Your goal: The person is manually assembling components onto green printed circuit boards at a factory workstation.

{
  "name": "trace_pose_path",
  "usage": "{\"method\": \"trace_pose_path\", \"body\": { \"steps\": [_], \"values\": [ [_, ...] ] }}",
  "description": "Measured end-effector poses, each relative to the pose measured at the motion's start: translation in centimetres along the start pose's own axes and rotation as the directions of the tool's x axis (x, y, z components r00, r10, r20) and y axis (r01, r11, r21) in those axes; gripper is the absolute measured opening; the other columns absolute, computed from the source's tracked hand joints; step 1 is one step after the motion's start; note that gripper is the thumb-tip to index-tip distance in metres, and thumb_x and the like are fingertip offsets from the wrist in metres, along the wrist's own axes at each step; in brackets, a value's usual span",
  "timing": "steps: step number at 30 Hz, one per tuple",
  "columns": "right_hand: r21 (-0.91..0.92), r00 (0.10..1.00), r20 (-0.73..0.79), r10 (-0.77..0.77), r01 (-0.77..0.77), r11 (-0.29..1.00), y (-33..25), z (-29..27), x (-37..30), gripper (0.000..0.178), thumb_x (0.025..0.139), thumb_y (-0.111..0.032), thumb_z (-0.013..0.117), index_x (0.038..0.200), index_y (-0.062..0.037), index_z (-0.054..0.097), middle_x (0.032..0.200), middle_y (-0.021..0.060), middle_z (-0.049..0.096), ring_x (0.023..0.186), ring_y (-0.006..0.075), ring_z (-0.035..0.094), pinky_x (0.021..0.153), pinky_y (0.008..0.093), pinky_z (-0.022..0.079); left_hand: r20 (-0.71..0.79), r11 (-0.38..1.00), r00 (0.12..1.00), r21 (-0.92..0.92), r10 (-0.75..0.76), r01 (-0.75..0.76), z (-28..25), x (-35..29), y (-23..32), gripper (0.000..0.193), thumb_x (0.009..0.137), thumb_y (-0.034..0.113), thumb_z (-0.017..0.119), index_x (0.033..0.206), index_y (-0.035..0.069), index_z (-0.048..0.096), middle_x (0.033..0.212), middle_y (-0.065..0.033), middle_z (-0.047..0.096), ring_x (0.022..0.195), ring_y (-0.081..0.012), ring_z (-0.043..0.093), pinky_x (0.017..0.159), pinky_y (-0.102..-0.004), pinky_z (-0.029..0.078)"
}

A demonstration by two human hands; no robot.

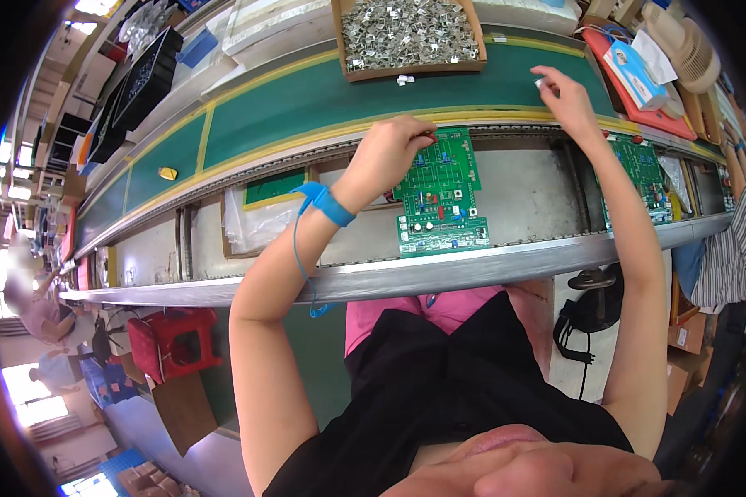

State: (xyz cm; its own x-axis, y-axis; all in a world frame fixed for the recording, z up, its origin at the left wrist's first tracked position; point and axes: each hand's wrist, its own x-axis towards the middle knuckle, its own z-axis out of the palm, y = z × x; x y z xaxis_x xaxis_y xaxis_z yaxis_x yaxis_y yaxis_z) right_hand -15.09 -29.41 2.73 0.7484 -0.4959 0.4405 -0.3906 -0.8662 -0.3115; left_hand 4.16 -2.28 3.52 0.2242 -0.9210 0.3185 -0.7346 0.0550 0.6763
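Note:
A green circuit board [443,186] with red, blue and white parts lies across the conveyor rails in front of me. My left hand [385,157], wearing a blue wrist strap [327,205] with a coiled cord, is at the board's upper left corner. Its thumb and fingers are pinched together beside a small red part; whether they grip it is hidden. To the right of the board, my right hand [568,101] is raised over the green bench strip. A small white part [540,83] shows between its bent fingertips.
A cardboard box [410,73] of small metal-and-white parts stands beyond the rails, a few loose beside it. Another circuit board [638,178] lies on the rails at right. A tissue box [636,76] and a fan [680,45] stand at the far right. Black bins [145,79] are far left.

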Motion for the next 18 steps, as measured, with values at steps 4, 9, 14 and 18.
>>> {"method": "trace_pose_path", "body": {
  "steps": [4, 9, 14, 18],
  "values": [
    [0.437, 0.992, 0.126, 0.018, -0.072, 0.897, -5.4, -0.1, -2.2, 0.02, 0.084, -0.008, 0.058, 0.104, -0.0058, 0.06, 0.081, 0.003, 0.054, 0.069, 0.0097, 0.049, 0.064, 0.0246, 0.043, -0.011, 0.996, 1.0, 0.086, 0.014, -0.013, 0.4, 1.7, -0.6, 0.017, 0.081, 0.009, 0.06, 0.094, 0.0, 0.065, 0.088, -0.0158, 0.063, 0.08, -0.0329, 0.061, 0.072, -0.0371, 0.048],
    [0.526, 0.974, 0.22, 0.049, -0.161, 0.835, -7.0, 0.4, -3.4, 0.017, 0.083, -0.007, 0.06, 0.099, -0.0019, 0.061, 0.083, 0.0031, 0.054, 0.068, 0.0103, 0.049, 0.064, 0.0237, 0.043, 0.004, 0.996, 1.0, 0.09, -0.004, 0.004, 1.1, 3.1, -1.2, 0.016, 0.081, 0.01, 0.059, 0.092, 0.0, 0.066, 0.089, -0.0157, 0.063, 0.081, -0.035, 0.059, 0.073, -0.0401, 0.047],
    [0.558, 0.96, 0.269, 0.08, -0.223, 0.799, -7.1, 0.3, -3.9, 0.016, 0.083, -0.008, 0.061, 0.098, -0.0009, 0.061, 0.083, 0.0027, 0.053, 0.068, 0.0096, 0.049, 0.064, 0.0235, 0.043, 0.05, 0.993, 0.999, 0.119, -0.008, 0.002, 0.8, 2.9, -1.5, 0.017, 0.08, 0.007, 0.06, 0.094, 0.0, 0.066, 0.086, -0.015, 0.064, 0.079, -0.0317, 0.062, 0.071, -0.035, 0.048],
    [0.563, 0.959, 0.271, 0.076, -0.222, 0.796, -7.1, 0.2, -3.9, 0.016, 0.083, -0.007, 0.061, 0.098, -0.0008, 0.062, 0.083, 0.0026, 0.053, 0.068, 0.0095, 0.048, 0.063, 0.0235, 0.042, 0.087, 0.981, 0.996, 0.195, -0.011, -0.006, -0.1, 2.6, -1.7, 0.017, 0.079, 0.007, 0.06, 0.094, 0.0, 0.066, 0.086, -0.0148, 0.064, 0.079, -0.0313, 0.062, 0.071, -0.0349, 0.049]
  ]
}}
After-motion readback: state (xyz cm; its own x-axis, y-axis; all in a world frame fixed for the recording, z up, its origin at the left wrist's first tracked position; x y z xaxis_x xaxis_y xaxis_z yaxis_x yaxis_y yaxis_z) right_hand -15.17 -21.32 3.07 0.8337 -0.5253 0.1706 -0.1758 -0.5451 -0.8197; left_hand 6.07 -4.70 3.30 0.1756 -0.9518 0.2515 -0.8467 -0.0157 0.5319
